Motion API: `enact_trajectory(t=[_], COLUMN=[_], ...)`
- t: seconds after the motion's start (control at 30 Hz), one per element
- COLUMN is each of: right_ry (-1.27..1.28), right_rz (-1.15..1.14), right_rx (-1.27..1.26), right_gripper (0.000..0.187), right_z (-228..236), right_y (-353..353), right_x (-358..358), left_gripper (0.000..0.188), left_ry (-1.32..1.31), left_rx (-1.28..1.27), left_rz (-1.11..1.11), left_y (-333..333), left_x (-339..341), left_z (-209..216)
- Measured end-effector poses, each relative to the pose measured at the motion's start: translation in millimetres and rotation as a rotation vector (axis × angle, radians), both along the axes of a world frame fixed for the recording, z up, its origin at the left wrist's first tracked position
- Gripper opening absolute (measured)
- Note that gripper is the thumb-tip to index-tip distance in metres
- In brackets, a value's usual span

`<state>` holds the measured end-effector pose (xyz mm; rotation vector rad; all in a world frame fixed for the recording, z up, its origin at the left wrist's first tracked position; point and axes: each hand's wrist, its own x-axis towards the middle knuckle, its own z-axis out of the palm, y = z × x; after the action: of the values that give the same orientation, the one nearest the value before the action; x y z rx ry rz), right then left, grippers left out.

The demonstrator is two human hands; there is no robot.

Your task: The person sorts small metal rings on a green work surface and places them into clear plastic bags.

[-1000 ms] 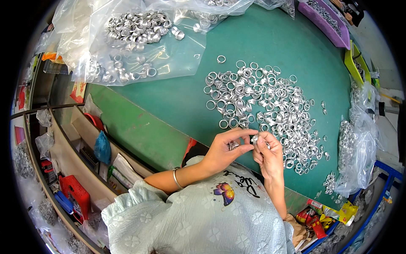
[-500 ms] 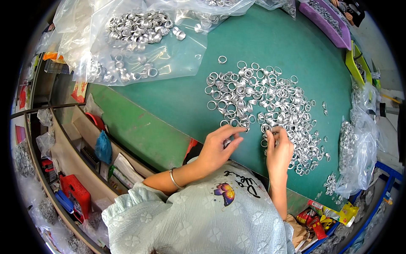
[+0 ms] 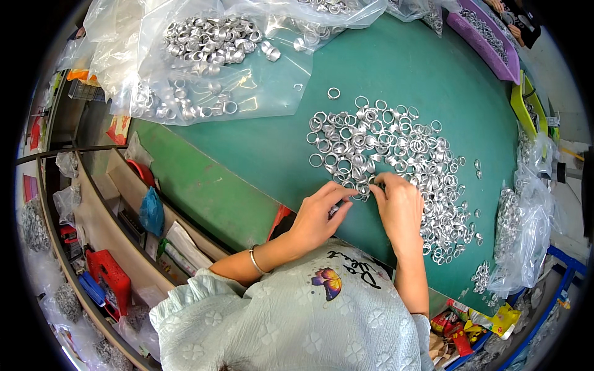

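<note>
A broad heap of silver metal rings (image 3: 390, 139) is spread on the green tabletop. At its near left edge is my left hand (image 3: 317, 217), fingers curled, with silvery rings (image 3: 334, 211) showing in the palm. Its thumb and index tip come close to a few rings (image 3: 359, 188) at the heap's edge. My right hand (image 3: 401, 207) reaches over the near side of the heap, thumb and index finger pinched at a small ring (image 3: 372, 181), partly hidden by the fingertips. The two hands' fingertips are a short gap apart.
Clear plastic bags (image 3: 247, 93) with more rings cover the far left. A purple bin (image 3: 482, 37) and a yellow-green bin (image 3: 528, 105) stand at the far right, near another person's hand (image 3: 515, 31). A plastic bag (image 3: 526, 229) lies along the right edge. Shelving (image 3: 117, 204) stands left.
My right hand has moved left, toward my left hand, carrying its pinch to the heap's near left edge. My left hand has stayed nearly in place; the whole view has shifted slightly.
</note>
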<state>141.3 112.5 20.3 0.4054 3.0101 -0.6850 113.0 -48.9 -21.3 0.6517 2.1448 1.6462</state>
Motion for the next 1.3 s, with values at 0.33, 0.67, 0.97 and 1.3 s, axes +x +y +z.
enact_trajectory(t=[0.33,0.67,0.97,1.3], right_ry=[0.129,0.487,0.453,0.462], right_rz=[-0.022,-0.232,-0.21,-0.726], right_rx=[0.056,-0.73,-0.589,-1.407], right_gripper=[0.009,0.01,0.015,0.012], right_z=[-16.2,-17.4,-5.2,-12.9], right_y=[16.4,21.7,14.9,43.4], right_x=[31.5,44.7,82.2,127.2], left_gripper=[0.02,0.026,0.031,0.033], left_ry=[0.033,-0.502,-0.734,-0.266], left_rx=[-0.037,0.079,0.241,0.074], left_rz=[-0.012,-0.049,-0.171,-0.34], left_y=[8.2,32.6,54.9,78.7], left_x=[-2.3,4.5,15.6,37.0], left_z=[-3.2,20.4,31.0,35.6])
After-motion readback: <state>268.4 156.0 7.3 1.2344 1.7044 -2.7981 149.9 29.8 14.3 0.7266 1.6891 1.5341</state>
